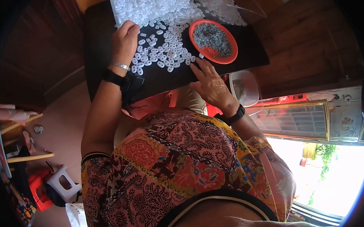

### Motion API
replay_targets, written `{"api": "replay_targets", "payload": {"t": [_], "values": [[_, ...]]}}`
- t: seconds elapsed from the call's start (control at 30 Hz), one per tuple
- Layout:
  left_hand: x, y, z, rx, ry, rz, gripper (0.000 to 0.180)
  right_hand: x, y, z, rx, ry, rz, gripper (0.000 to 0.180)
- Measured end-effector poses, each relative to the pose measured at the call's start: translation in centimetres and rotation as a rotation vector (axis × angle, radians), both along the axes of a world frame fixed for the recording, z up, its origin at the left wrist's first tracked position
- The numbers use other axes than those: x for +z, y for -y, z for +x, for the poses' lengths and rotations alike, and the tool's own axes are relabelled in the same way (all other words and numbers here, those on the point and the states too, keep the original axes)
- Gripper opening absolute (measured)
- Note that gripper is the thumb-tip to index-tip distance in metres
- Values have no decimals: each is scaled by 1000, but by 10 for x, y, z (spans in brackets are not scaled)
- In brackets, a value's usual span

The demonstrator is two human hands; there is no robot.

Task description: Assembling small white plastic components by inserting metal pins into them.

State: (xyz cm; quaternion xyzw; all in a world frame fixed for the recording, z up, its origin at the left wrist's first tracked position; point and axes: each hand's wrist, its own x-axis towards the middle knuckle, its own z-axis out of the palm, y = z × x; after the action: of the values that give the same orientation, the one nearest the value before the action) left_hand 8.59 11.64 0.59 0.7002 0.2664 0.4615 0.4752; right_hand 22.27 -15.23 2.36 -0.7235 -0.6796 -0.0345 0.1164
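- Your left hand curls at the left edge of the small, white, oval, two-holed plastic-looking pieces; its fingertips are hidden, so I cannot tell whether they grip one.
- Your right hand lies palm down, fingers spread and apparently holding nothing, tips just beside the nearest pieces.
- The step in hand looks like sorting or handling these loose pieces, scattered between your hands on the dark table.
- A next move would call for a light fingertip pinch on a single piece, since neighbours lie close or touching.
- Beyond the right fingertips, a round orange-red plate carries small, grey, metallic-looking bits; its rim limits sideways sweeps there.
- At the far side, a dense white heap blocks reaching further; another white pile lies right of it.
- Below the table's edge, a clear plastic tub sits near your right wrist.
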Motion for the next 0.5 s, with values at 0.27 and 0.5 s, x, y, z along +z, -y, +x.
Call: {"api": "replay_targets", "payload": {"t": [0.27, 0.5], "values": [[-15, -7, 8, -52, 0, -51, 18, -4, -82, 0, 156, 8, -25, 50], [-24, -22, 7, -59, -72, -217, 20, 12, -138, 18, 202, -47, -96, 41]]}}
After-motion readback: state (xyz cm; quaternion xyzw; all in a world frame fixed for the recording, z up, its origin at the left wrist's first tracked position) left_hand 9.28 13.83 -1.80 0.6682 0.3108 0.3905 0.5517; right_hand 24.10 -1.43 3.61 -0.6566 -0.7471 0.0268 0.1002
